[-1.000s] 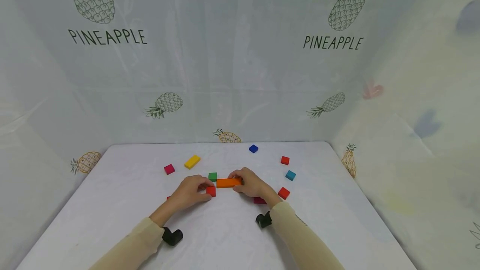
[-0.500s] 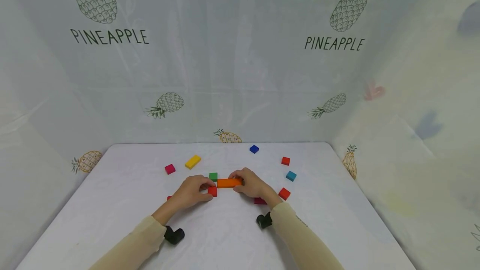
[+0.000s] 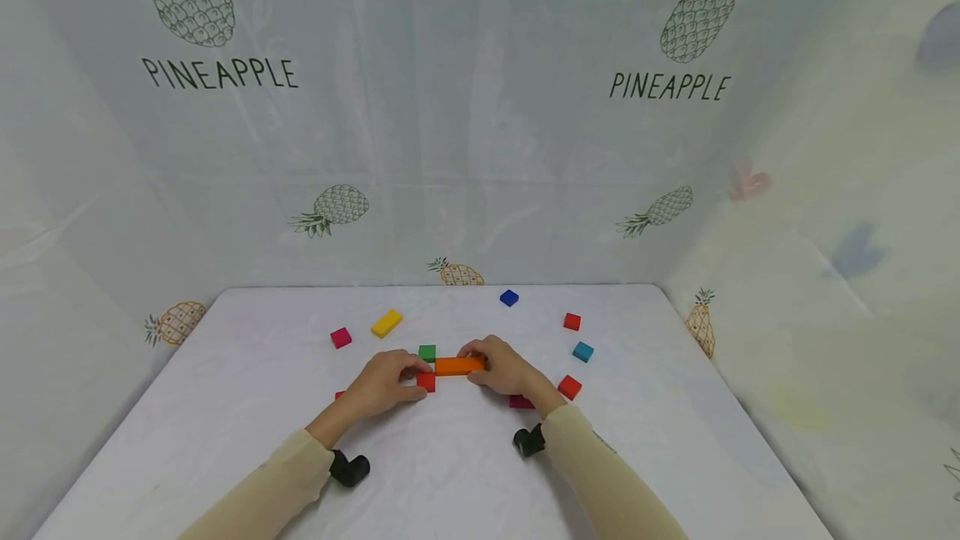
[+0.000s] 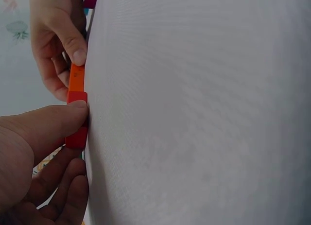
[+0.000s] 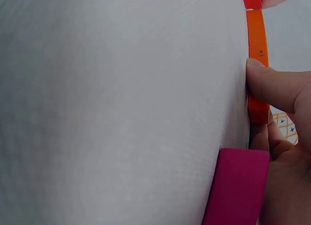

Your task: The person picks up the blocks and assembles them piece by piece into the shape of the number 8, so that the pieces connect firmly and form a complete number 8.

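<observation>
I'm closing the gap, my left hand (image 3: 381, 382) pinching the red block (image 3: 426, 382). My right hand (image 3: 506, 367) is pinching the orange block (image 3: 453, 367).

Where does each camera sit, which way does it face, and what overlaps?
Head: worn on the head, facing forward and down at the white table; left hand, right hand and sleeves show.
Left wrist: on that wrist, facing the red block the left hand holds; right hand beyond.
Right wrist: on that wrist, facing the right hand and orange block; part of the left hand shows.
Both wrist views share those blocks and hands.
</observation>
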`<state>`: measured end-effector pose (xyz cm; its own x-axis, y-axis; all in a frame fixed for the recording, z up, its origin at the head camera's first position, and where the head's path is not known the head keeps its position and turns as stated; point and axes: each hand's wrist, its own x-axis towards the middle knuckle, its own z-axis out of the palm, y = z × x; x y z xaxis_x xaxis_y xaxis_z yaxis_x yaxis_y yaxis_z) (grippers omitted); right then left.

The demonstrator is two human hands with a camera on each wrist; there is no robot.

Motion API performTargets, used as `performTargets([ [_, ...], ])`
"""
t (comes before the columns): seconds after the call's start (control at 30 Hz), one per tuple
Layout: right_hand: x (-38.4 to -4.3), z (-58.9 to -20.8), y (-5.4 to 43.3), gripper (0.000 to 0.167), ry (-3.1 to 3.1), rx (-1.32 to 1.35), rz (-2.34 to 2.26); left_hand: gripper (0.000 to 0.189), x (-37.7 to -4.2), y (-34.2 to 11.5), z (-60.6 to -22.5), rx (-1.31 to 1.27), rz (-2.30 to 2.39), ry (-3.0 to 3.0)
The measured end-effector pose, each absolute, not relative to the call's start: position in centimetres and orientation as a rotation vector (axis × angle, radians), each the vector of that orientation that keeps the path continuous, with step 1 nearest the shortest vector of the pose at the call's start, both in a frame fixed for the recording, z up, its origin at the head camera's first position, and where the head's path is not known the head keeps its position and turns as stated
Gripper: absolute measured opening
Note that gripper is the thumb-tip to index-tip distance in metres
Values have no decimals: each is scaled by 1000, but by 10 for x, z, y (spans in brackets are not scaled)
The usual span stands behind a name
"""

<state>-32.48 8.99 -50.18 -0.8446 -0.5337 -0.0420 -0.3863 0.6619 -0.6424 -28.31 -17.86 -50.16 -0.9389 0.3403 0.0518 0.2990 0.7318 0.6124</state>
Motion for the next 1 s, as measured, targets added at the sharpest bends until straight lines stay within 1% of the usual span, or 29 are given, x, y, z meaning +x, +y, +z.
performTargets([
  [0.37,-323,-500,89,30,2634,-729,-975,27,-286,-181,-504,532,1014,2851],
  [0.73,-324,-501,87,30,2638,-733,-952,28,-287,-180,-507,457,1033,2836],
  [1.0,-326,-499,90,30,2634,-764,-968,28,-289,-180,-506,506,1033,2834],
])
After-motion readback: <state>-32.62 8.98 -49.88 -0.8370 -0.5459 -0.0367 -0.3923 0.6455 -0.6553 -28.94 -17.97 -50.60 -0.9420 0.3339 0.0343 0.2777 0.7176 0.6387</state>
